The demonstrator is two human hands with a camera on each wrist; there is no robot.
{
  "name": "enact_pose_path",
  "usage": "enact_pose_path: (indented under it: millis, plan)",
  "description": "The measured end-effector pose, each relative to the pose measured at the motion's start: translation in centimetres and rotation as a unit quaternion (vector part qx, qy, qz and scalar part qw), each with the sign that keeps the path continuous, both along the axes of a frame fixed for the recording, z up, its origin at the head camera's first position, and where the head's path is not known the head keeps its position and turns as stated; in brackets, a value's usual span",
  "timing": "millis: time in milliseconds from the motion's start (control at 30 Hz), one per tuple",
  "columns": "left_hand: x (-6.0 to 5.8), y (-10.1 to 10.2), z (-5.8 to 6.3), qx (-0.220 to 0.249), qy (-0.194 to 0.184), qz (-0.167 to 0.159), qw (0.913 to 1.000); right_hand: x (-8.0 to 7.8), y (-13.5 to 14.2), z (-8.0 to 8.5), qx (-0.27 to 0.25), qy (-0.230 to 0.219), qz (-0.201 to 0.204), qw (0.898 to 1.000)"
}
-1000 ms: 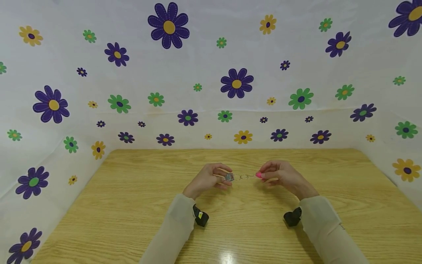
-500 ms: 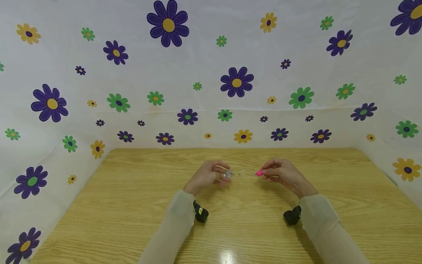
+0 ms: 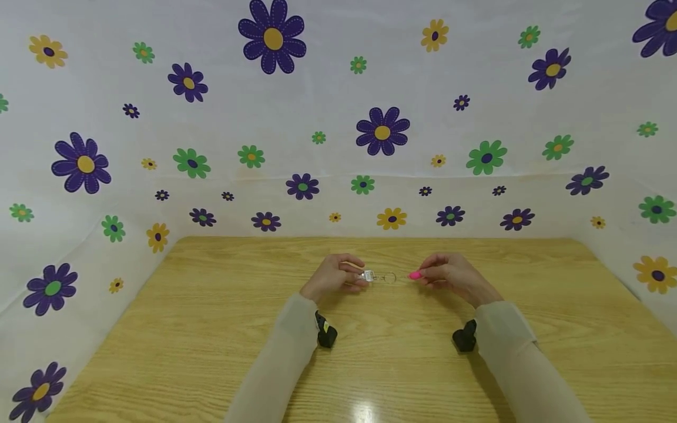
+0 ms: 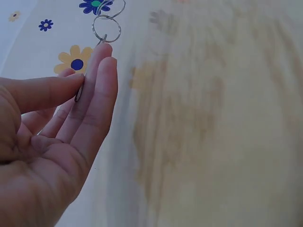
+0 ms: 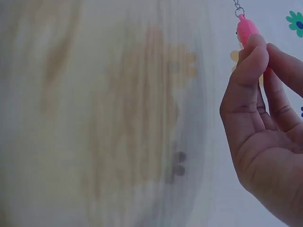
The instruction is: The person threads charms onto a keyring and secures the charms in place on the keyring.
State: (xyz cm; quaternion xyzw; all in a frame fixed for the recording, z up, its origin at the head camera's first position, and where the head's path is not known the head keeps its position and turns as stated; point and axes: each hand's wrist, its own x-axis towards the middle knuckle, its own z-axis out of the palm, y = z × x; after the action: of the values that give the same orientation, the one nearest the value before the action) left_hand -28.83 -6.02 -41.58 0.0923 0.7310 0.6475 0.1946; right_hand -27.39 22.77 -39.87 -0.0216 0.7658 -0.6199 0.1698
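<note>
In the head view, my left hand pinches a small silvery keychain tag between thumb and fingers. The left wrist view shows only its thin edge against the fingers, with linked metal rings above. A round key ring hangs in the gap between my hands. My right hand pinches a small pink keychain charm, seen closer in the right wrist view, where a fine chain leaves its top loop. Whether chain and key ring join is too fine to make out. Fingers cover part of both pieces.
A wood-grain table lies under both hands. Behind it and along the sides hangs a white flower-print cloth. Black wrist cameras sit on both sleeves.
The silvery tag has turned between the left fingers, from a grey face to a bright one. The key ring now shows rounder. Both hands have risen slightly in the head view, keeping their grips.
</note>
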Motion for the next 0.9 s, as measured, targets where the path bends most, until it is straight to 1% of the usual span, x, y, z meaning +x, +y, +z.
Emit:
enact_pose_path:
  millis: [100,200,333,400,467,567,733,833,900]
  plan:
    - [-0.6,0.1,-0.2,-0.011,-0.004,0.002,0.9999,-0.5,-0.1,-0.1,0.025,0.006,0.005,1.0]
    - [-0.9,0.3,-0.4,-0.016,-0.011,0.009,0.9998,-0.9,-0.2,-0.3,0.027,0.007,0.009,1.0]
    - [-0.9,0.3,-0.7,-0.021,-0.025,0.019,0.9993,-1.1,-0.3,-0.7,0.029,0.002,0.018,0.999]
    - [-0.9,0.2,-0.9,-0.03,-0.022,0.021,0.9991,-1.1,-0.4,-0.8,0.032,0.001,0.017,0.999]
    - [-0.8,0.1,-0.8,-0.042,-0.008,0.024,0.9988,-1.0,-0.4,-0.7,0.037,0.004,0.013,0.999]
    - [-0.7,-0.3,-0.4,-0.087,0.029,0.026,0.9955,-0.9,-0.1,-0.5,0.043,0.01,-0.001,0.999]
    - [-0.4,-1.4,0.3,-0.165,0.081,0.022,0.9828,-0.5,0.6,0.0,0.048,0.007,-0.008,0.999]
    - [0.0,-2.0,0.6,-0.185,0.103,0.013,0.9773,-0.2,0.9,0.3,0.044,0.004,-0.009,0.999]
    - [0.4,-2.4,0.9,-0.201,0.125,0.003,0.9716,0.0,1.0,0.4,0.049,0.005,-0.006,0.999]
